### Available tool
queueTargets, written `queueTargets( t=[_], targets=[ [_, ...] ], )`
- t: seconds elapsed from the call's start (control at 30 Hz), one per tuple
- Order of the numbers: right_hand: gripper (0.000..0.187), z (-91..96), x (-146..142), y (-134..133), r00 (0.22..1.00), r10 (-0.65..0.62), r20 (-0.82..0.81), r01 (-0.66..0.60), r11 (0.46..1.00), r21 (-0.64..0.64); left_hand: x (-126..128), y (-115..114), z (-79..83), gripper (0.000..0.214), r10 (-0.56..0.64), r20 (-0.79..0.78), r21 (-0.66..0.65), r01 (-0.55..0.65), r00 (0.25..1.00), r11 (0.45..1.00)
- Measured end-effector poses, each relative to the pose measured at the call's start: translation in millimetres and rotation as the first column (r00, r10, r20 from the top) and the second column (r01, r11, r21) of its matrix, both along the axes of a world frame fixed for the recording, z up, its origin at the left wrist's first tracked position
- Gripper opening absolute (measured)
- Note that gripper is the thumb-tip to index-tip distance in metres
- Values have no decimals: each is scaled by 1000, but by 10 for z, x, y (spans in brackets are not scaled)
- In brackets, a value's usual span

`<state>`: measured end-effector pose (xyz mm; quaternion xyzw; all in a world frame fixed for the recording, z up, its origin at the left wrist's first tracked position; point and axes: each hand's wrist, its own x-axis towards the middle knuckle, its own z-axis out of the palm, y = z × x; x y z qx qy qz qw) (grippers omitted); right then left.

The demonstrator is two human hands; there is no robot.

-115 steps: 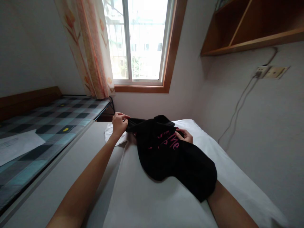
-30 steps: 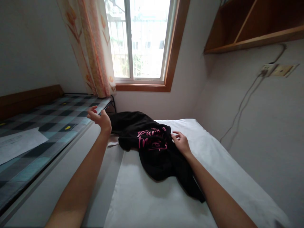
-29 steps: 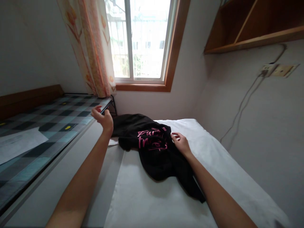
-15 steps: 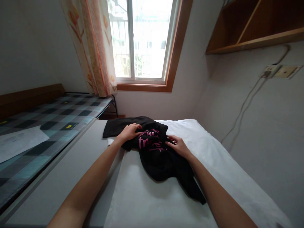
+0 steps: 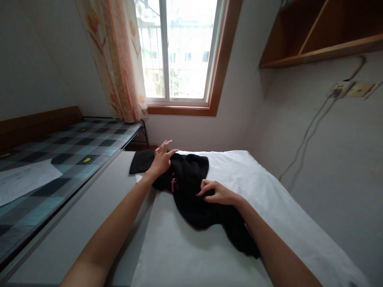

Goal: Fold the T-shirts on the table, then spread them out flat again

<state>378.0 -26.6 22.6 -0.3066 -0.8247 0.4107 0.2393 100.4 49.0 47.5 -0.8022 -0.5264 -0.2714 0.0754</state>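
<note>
A black long-sleeved top [image 5: 191, 207] lies bunched on the white-covered surface. One sleeve reaches left and the other runs toward me at the lower right. Only a small piece of its pink lettering shows; folded fabric hides the rest. My left hand [image 5: 162, 160] is over the upper left part of the top, fingers spread and partly lifted, holding nothing. On the right side of the cloth, my right hand [image 5: 216, 192] has its fingers curled, with the fingertips pinching the black fabric.
White sheeting [image 5: 287, 223] stretches right toward the wall. A grey panel [image 5: 77, 223] runs along its left side. Beyond that, a checked mattress [image 5: 60, 147] carries a sheet of paper [image 5: 26, 179]. A wooden shelf [image 5: 323, 52] and a plugged-in cord [image 5: 305, 135] are on the right wall.
The top's printed part has been folded over, covering most of the pink letters. My left hand has lifted slightly and spread its fingers. My right hand has come nearer to me and curled.
</note>
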Motion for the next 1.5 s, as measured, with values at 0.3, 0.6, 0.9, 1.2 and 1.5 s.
queueTargets(
  t=[0.3,0.6,0.9,1.2,1.5],
  targets=[
    [31,2,-19,-32,988,-154,22,154,988,-31,-153,60,-83,75,-2,48,-243,13,999,970],
    [39,-7,-9,-25,986,-169,10,170,985,-30,-249,139,-252,75,145,-58,-238,-155,988,959],
    [42,42,290,141,694,-643,-325,646,754,-113,-288,151,-18,26,239,247,-248,-177,939,952],
    [59,-278,649,413,291,-868,-402,931,354,-90,-189,142,63,33,-22,681,-284,292,732,913],
    [55,-255,844,473,79,-857,-508,953,215,-214,-209,93,147,30,-102,684,-279,388,722,878]
  ],
)
